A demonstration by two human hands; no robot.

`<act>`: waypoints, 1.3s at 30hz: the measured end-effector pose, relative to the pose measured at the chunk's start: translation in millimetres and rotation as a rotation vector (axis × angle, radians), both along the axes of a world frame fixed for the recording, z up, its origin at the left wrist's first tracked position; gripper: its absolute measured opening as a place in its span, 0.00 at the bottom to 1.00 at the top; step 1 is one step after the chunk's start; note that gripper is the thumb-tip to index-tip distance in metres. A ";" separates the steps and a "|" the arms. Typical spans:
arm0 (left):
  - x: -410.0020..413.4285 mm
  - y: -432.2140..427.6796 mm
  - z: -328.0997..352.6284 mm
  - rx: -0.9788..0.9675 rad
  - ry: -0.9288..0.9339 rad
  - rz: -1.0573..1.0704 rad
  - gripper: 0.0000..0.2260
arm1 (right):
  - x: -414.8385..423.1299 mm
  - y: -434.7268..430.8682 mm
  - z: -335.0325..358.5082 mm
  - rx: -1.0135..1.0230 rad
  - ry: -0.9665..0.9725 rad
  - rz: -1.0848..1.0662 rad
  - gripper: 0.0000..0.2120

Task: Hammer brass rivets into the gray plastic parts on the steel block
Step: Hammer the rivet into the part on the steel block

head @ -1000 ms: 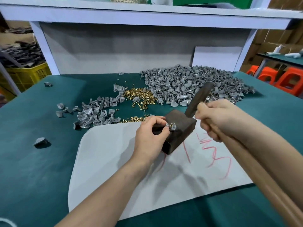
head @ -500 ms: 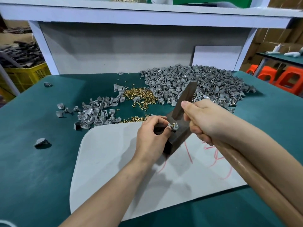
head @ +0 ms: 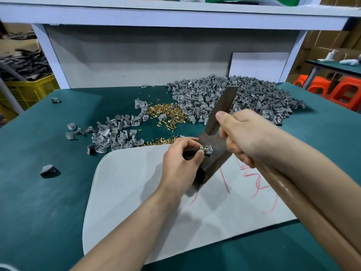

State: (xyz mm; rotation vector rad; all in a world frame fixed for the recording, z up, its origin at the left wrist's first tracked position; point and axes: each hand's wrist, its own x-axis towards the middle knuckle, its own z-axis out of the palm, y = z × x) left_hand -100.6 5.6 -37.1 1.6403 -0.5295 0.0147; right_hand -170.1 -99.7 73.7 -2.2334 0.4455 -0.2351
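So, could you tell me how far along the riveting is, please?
Done: maybe the smaller pile, unclear. In hand: left hand pinches a gray part on the steel block; right hand holds the hammer above. Left: the big heap and loose rivets.

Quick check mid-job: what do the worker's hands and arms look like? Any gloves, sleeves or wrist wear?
The left hand and right hand are bare, with no gloves or visible rings. The left forearm and right forearm are bare to the frame edge, so no sleeve shows. Neither wrist carries a watch or band. The nails that show are short and unpainted.
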 end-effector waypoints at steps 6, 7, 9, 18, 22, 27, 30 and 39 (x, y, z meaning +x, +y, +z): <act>0.3 1.2 -0.1 0.006 -0.039 -0.010 0.13 | -1.4 1.8 -11.2 0.033 0.063 0.000 0.20; 0.3 0.8 -0.4 0.002 -0.038 -0.008 0.13 | -1.6 1.1 -8.6 0.031 0.049 0.001 0.21; 0.7 0.0 -0.8 0.006 -0.051 0.004 0.14 | -1.8 -0.9 0.0 0.039 0.001 0.006 0.21; 1.5 1.1 0.0 0.024 -0.087 -0.004 0.12 | 6.1 2.5 -18.1 -0.067 0.115 -0.022 0.22; 1.3 0.3 -2.6 -0.004 -0.090 0.017 0.15 | 5.1 -4.5 4.8 -0.016 -0.025 -0.014 0.23; 3.1 -0.1 -4.5 -0.027 -0.031 -0.007 0.14 | 6.4 5.2 -15.0 -0.052 0.158 0.013 0.22; 3.5 -0.1 -3.8 -0.012 -0.043 -0.005 0.14 | 3.7 -2.4 0.5 -0.013 0.042 0.001 0.23; 1.2 -0.2 -1.9 -0.051 -0.008 -0.027 0.12 | 8.4 5.6 -7.3 -0.083 0.194 0.041 0.23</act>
